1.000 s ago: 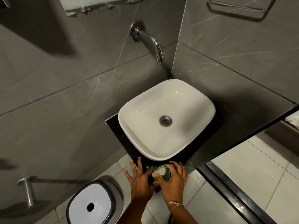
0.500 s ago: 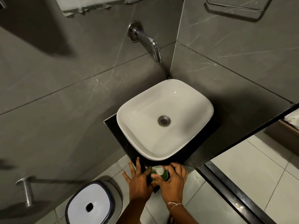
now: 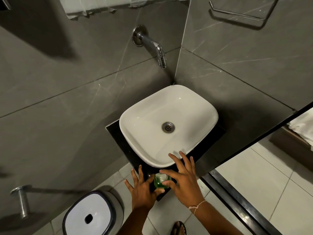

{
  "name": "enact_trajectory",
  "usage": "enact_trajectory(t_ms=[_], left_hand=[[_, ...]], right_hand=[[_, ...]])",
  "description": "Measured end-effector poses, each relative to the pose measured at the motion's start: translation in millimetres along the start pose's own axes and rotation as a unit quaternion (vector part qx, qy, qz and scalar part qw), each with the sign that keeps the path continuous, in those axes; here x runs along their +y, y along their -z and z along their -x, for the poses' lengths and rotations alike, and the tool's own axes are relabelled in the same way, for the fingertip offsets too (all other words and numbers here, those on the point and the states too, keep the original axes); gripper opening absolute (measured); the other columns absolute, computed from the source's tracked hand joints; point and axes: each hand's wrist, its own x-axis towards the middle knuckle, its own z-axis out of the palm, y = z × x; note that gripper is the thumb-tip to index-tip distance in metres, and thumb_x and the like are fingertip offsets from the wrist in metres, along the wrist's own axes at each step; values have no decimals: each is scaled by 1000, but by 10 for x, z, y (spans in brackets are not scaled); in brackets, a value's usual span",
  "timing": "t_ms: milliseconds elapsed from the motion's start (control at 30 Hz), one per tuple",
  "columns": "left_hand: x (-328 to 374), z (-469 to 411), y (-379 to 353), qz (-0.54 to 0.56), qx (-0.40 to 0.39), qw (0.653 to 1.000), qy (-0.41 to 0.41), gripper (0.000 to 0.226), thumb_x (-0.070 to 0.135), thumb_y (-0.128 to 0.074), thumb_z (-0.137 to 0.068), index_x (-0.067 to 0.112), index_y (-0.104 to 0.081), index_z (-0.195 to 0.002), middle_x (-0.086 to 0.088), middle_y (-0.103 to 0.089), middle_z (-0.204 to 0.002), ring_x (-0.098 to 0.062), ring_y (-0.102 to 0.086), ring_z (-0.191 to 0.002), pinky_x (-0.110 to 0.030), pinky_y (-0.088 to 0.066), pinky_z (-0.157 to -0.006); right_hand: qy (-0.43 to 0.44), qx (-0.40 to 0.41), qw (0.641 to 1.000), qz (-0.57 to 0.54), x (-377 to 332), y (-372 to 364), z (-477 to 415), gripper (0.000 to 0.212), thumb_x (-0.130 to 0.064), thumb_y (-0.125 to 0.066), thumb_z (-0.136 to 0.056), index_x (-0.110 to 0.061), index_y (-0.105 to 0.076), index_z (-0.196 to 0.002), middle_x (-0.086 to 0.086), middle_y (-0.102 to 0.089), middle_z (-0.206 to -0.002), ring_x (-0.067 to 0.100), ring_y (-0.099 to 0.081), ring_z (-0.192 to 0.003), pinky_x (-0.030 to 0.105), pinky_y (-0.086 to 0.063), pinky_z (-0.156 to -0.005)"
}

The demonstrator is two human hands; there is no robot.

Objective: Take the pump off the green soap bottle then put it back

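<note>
The green soap bottle (image 3: 159, 183) stands on the black counter (image 3: 116, 136) just in front of the white basin. Its white pump (image 3: 160, 175) sits on top of it. My left hand (image 3: 142, 189) is at the bottle's left side, with the thumb and the web of the hand pressed against the bottle and the fingers fanned out over the counter edge. My right hand (image 3: 184, 180) comes in from the right. Its index finger lies across the pump, its thumb is on the bottle's front, and its other fingers are spread toward the basin. The bottle's lower part is hidden by my hands.
The white basin (image 3: 199, 106) fills the counter behind the bottle, with a chrome tap (image 3: 158, 50) on the grey wall above it. A white-lidded bin (image 3: 88, 216) stands on the tiled floor at lower left. A black threshold strip (image 3: 237, 200) runs along the right.
My right hand's fingers have uncurled from around the pump and spread out toward the basin. My left hand and the bottle stay where they were.
</note>
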Motion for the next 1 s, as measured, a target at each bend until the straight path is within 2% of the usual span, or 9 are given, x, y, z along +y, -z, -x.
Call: enact_trajectory(t_ms=[200,333,767,900,1000], left_hand=[[-3,-8,-4,10,3,1000,-4,71,67,-63,-72,48,-39,-136,-3,14,-161,-30,30,-141,-69,14,-111],[-24,-8,-27,22,10,1000,-7,70,66,-65,-71,49,-40,-134,-3,13,-161,-29,33,-139,-66,18,-109],[-18,-20,-41,5,-1,1000,2,71,68,-63,-71,49,-39,-135,-2,15,-161,-29,35,-138,-64,21,-108],[-12,-24,-13,7,-10,1000,5,74,69,-63,-70,50,-37,-136,-2,16,-161,-28,36,-137,-64,22,-107],[-36,-2,-67,22,-20,1000,-5,82,67,-66,-69,49,-28,-140,-2,19,-160,-31,31,-141,-63,18,-110]], right_hand=[[35,-57,998,8,3,109,-118,26,-32,-67,-83,-45,-68,-105,-10,-36,-152,20,0,-149,55,2,-117],[74,-120,989,32,17,210,-180,39,-16,-66,-84,-45,-67,-109,-7,-31,-156,25,3,-149,58,5,-117],[101,-211,971,55,1,325,-369,38,-12,-61,-84,-43,-69,-105,-11,-25,-158,25,12,-149,65,7,-115],[101,-223,967,66,-9,345,-381,42,-13,-59,-86,-46,-65,-112,-13,-20,-159,22,15,-148,64,11,-114],[73,-210,975,19,10,366,-318,54,-13,-53,-90,-54,-51,-126,-15,-20,-159,18,10,-149,56,15,-116]])
